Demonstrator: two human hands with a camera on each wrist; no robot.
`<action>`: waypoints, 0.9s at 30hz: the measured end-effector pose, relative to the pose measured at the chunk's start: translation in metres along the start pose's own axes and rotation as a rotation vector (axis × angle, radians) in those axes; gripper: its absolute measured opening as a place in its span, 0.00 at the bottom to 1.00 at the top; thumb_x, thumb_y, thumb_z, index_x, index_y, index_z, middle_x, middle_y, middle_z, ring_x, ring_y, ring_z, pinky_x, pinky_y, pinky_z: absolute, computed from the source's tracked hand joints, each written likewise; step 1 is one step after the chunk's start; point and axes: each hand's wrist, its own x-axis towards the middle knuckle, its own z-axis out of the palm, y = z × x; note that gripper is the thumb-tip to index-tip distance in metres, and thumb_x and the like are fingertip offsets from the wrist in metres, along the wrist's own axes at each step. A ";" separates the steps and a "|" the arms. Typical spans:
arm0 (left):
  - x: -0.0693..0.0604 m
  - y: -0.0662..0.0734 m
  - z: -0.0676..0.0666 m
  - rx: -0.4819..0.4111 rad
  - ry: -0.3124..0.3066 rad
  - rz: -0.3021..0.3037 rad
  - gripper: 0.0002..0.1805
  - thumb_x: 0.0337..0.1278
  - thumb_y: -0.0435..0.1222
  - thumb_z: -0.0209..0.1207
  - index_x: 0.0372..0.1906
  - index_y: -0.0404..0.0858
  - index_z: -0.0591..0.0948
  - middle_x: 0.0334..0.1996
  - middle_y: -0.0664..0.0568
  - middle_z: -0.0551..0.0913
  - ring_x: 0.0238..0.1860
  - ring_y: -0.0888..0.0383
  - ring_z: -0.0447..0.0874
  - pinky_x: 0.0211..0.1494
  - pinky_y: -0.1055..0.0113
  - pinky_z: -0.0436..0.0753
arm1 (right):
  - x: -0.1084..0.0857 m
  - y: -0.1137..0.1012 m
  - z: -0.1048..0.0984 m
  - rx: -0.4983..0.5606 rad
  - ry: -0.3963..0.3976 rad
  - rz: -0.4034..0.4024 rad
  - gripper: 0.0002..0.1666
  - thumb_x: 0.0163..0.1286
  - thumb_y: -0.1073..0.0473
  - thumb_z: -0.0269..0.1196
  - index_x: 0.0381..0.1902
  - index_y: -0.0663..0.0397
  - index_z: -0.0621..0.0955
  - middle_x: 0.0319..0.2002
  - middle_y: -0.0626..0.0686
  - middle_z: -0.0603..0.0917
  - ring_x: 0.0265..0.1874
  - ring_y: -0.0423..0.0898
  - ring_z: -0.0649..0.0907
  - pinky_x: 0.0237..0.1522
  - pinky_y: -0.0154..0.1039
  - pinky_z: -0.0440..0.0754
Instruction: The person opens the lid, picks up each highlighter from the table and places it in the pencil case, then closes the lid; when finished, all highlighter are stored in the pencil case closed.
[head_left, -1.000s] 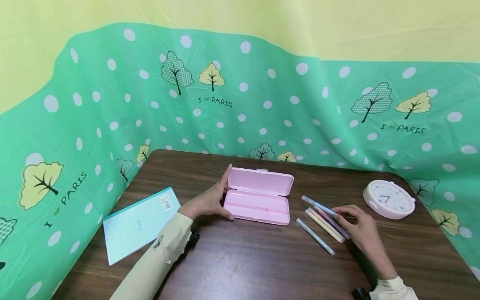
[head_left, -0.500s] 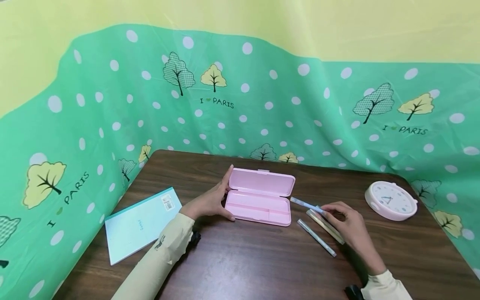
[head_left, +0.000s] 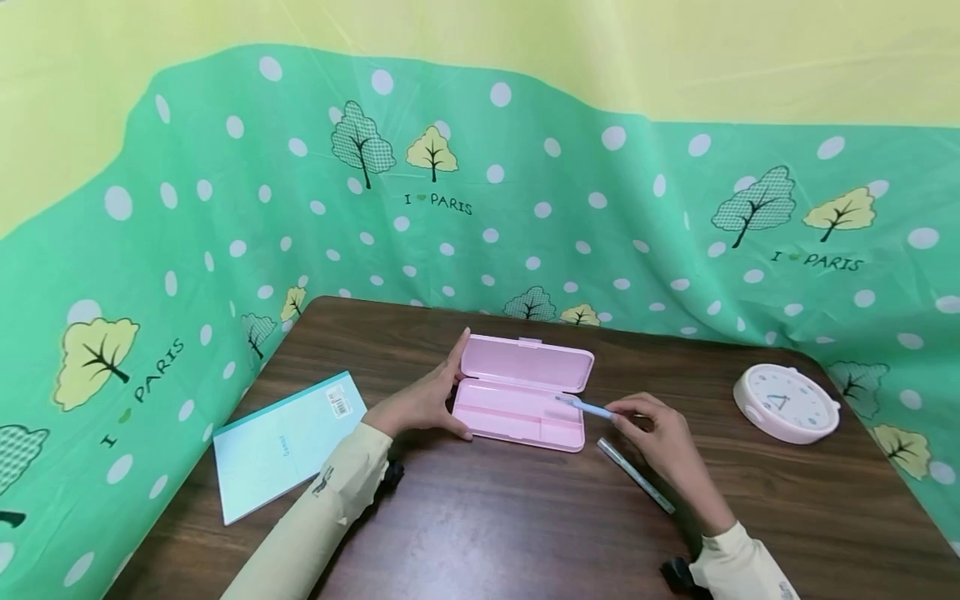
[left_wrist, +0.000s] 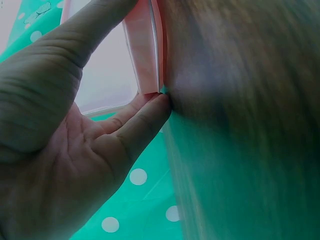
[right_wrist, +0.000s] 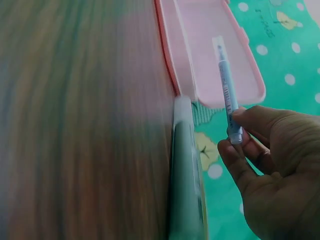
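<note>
1. The step in hand looks to be placing a pen in the case: the right hand pinches a light blue pen between thumb and fingers near its right end, and the clear-capped left end reaches over the right part of the tray. Whether that end touches the tray, I cannot tell.
2. The left hand braces the pink pencil case at its left end, thumb at the near corner and fingers on the far side, spread rather than wrapped round.
3. The next move probably calls for lining the pen up with the long far compartment and lowering it flat, while the case is kept steady.
4. The case sits far of the table's middle, its lid hinged open on the far side. The tray has a long far compartment and, along the near side, a longer left one and a short right one; no pen shows lying in them.
5. A grey-green pen lies on the wooden table, right of the case and nearer. What lies beneath the right hand is hidden.
</note>
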 end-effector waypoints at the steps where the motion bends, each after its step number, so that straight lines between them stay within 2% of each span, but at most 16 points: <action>1: 0.000 0.000 0.000 0.005 0.001 0.003 0.90 0.44 0.47 0.88 0.86 0.54 0.21 0.77 0.34 0.62 0.67 0.45 0.72 0.75 0.48 0.71 | 0.002 -0.002 0.003 0.001 -0.007 0.003 0.08 0.72 0.71 0.72 0.44 0.55 0.93 0.43 0.52 0.89 0.41 0.34 0.83 0.41 0.25 0.81; 6: 0.000 -0.001 0.000 -0.006 0.005 0.004 0.89 0.44 0.46 0.88 0.86 0.52 0.21 0.83 0.35 0.55 0.70 0.43 0.71 0.77 0.48 0.70 | 0.009 -0.012 0.016 0.004 -0.032 -0.013 0.08 0.73 0.70 0.72 0.44 0.54 0.93 0.44 0.52 0.90 0.45 0.45 0.86 0.45 0.35 0.86; 7: -0.001 0.008 -0.001 -0.014 0.002 -0.026 0.88 0.44 0.43 0.88 0.87 0.51 0.22 0.83 0.34 0.54 0.71 0.41 0.71 0.77 0.45 0.69 | 0.011 -0.014 0.018 0.006 -0.036 -0.014 0.08 0.73 0.70 0.72 0.44 0.54 0.93 0.44 0.52 0.90 0.46 0.47 0.87 0.46 0.38 0.87; 12: -0.001 0.010 -0.001 -0.013 -0.008 -0.058 0.88 0.45 0.41 0.88 0.87 0.50 0.23 0.86 0.37 0.47 0.74 0.42 0.69 0.79 0.46 0.67 | 0.019 -0.023 0.031 0.014 -0.065 0.018 0.10 0.72 0.72 0.71 0.46 0.56 0.93 0.46 0.53 0.90 0.48 0.52 0.87 0.48 0.46 0.87; 17: 0.000 0.011 -0.001 -0.008 -0.014 -0.057 0.88 0.45 0.40 0.88 0.87 0.50 0.23 0.87 0.36 0.46 0.75 0.42 0.68 0.80 0.46 0.66 | 0.027 -0.029 0.044 0.021 -0.080 0.005 0.11 0.72 0.72 0.71 0.46 0.56 0.93 0.47 0.54 0.90 0.50 0.53 0.87 0.51 0.47 0.85; 23: 0.000 0.011 -0.001 -0.008 -0.010 -0.046 0.88 0.45 0.40 0.88 0.87 0.49 0.23 0.85 0.36 0.50 0.74 0.42 0.70 0.80 0.47 0.66 | 0.037 -0.036 0.059 0.057 -0.086 -0.026 0.10 0.70 0.74 0.72 0.43 0.58 0.93 0.45 0.56 0.91 0.44 0.52 0.87 0.46 0.40 0.86; 27: 0.001 0.010 -0.001 -0.004 -0.007 -0.036 0.88 0.45 0.39 0.88 0.87 0.48 0.23 0.84 0.35 0.52 0.73 0.43 0.70 0.80 0.48 0.66 | 0.043 -0.042 0.070 0.092 -0.105 -0.039 0.09 0.70 0.74 0.71 0.43 0.60 0.93 0.46 0.57 0.91 0.47 0.54 0.87 0.50 0.41 0.87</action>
